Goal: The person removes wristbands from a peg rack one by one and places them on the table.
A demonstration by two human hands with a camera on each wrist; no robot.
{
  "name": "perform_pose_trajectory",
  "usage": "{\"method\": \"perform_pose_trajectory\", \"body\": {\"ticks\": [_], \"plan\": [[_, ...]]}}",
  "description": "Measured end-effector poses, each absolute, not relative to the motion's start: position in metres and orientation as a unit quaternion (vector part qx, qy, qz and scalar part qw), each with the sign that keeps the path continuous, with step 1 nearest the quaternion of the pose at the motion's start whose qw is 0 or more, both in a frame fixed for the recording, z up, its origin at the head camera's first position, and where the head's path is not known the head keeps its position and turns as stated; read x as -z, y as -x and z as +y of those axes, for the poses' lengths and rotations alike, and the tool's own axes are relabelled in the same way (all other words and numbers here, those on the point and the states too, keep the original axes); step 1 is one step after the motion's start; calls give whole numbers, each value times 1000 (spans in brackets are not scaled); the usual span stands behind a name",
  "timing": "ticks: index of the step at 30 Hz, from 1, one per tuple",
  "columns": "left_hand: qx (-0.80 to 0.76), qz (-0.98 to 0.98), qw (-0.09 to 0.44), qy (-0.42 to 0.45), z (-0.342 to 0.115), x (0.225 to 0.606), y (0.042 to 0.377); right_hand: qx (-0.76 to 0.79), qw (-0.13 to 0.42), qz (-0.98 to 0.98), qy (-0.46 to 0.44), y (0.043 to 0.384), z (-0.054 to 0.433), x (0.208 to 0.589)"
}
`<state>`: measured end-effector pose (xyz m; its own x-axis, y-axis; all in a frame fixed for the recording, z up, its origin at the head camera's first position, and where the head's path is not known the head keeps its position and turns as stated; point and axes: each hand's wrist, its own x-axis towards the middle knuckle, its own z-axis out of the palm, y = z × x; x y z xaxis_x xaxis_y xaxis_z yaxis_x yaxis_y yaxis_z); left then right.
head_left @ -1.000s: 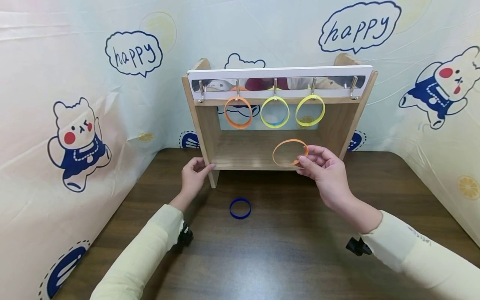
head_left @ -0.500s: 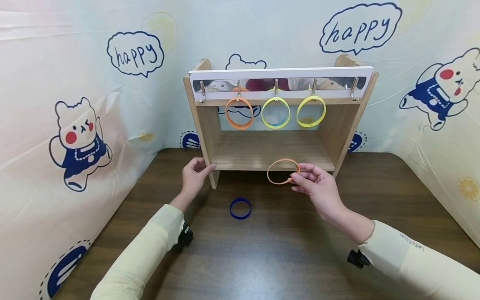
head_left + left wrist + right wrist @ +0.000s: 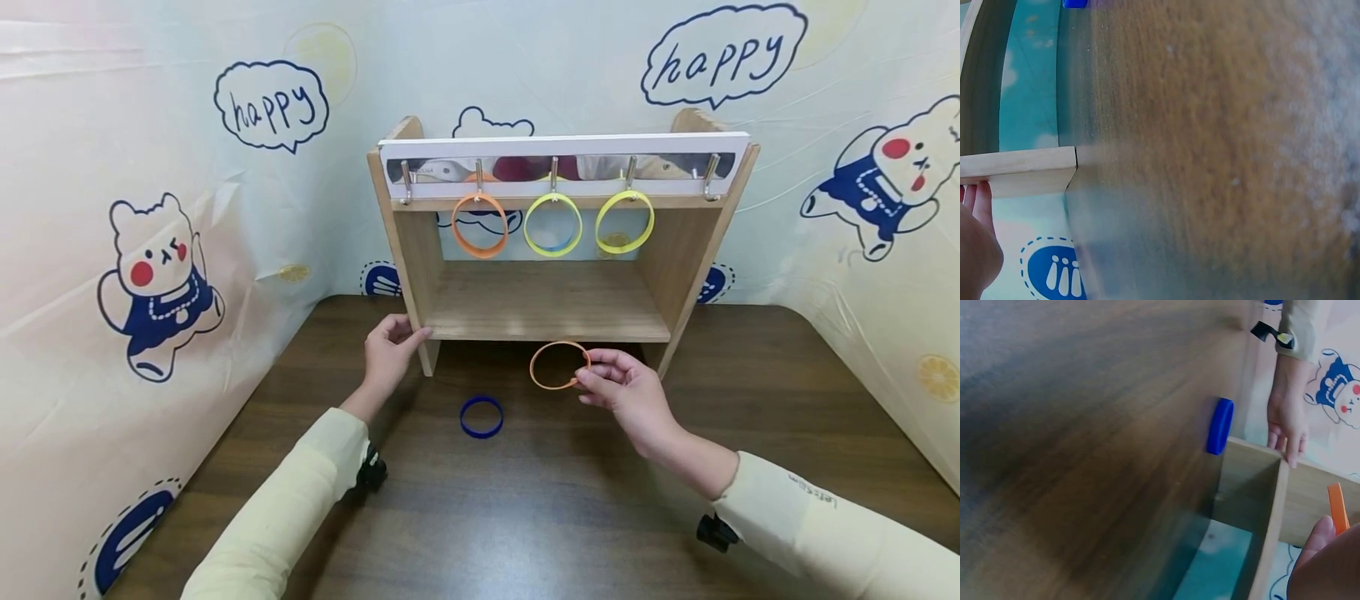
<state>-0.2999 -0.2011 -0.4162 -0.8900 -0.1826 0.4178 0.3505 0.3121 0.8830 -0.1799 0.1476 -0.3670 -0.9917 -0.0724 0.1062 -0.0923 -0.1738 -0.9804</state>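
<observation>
My right hand [image 3: 630, 396] pinches an orange wristband [image 3: 555, 388] between thumb and fingers, in front of the lower shelf board. In the right wrist view the wristband [image 3: 1338, 509] shows as a short orange strip by the fingertips. My left hand [image 3: 386, 354] grips the left side panel [image 3: 408, 275] of the wooden shelf, thumb on the front edge. A blue wristband [image 3: 482, 435] lies on the table before the shelf. From the hooks hang an orange wristband [image 3: 480, 253] and two yellow ones, a middle yellow wristband [image 3: 553, 252] and a right yellow wristband [image 3: 615, 249].
A white-framed mirror strip [image 3: 450, 171] with several metal hooks crosses the shelf's top front. Both outermost hooks, the left hook [image 3: 406, 183] and right hook [image 3: 711, 177], carry nothing. Printed cloth [image 3: 300, 208] surrounds the dark wooden table [image 3: 480, 517].
My right hand has moved down and slightly left with the orange wristband, from before the lower board to below its front edge. The left hand stays on the panel.
</observation>
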Motion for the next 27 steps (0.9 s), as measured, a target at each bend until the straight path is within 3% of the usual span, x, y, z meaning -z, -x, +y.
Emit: {"method": "perform_pose_trajectory", "body": {"ticks": [10, 27], "plan": [[576, -783, 228, 56, -192, 395, 281, -764, -26, -643, -45, 181, 145, 383], [585, -774, 235, 60, -201, 417, 300, -733, -90, -674, -26, 183, 139, 405]]}}
